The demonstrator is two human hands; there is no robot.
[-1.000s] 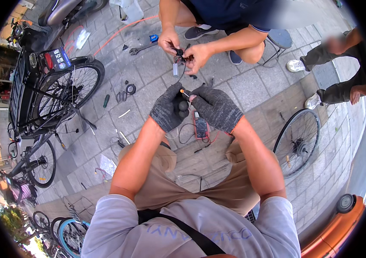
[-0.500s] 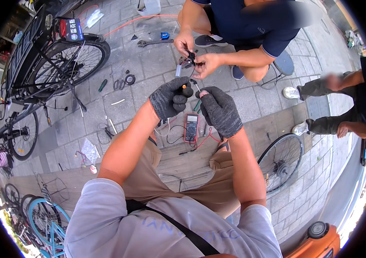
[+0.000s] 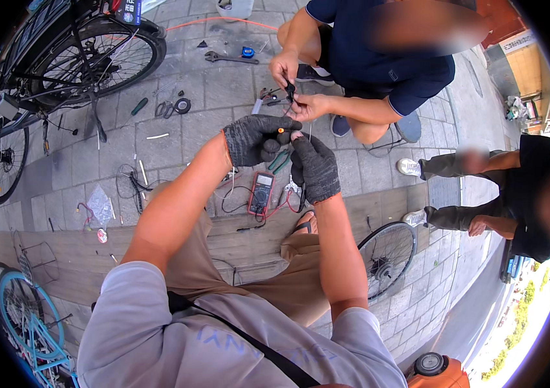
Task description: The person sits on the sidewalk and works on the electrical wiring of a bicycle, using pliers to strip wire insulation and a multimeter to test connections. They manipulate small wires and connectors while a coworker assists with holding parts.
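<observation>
My left hand, in a dark grey knit glove, is closed with fingers pinched round a small orange-tipped piece. Close beside it, my right hand, gloved the same way with a bare thumb tip showing, pinches a thin metallic rod. The two sets of fingertips nearly meet, so exact contact is hidden. Just beyond, a crouching person's hands hold a black part with wires. Below my hands lie green-handled pliers and a red multimeter with its leads.
A black bicycle stands at the left. An adjustable wrench, tape measure, black tape roll and green screwdriver lie on the paving. A loose wheel is at right; another person stands beyond.
My hands have drawn closer together, the right one moving left toward the left one. The view has shifted, moving the ground items leftward. The crouching person still holds the black part.
</observation>
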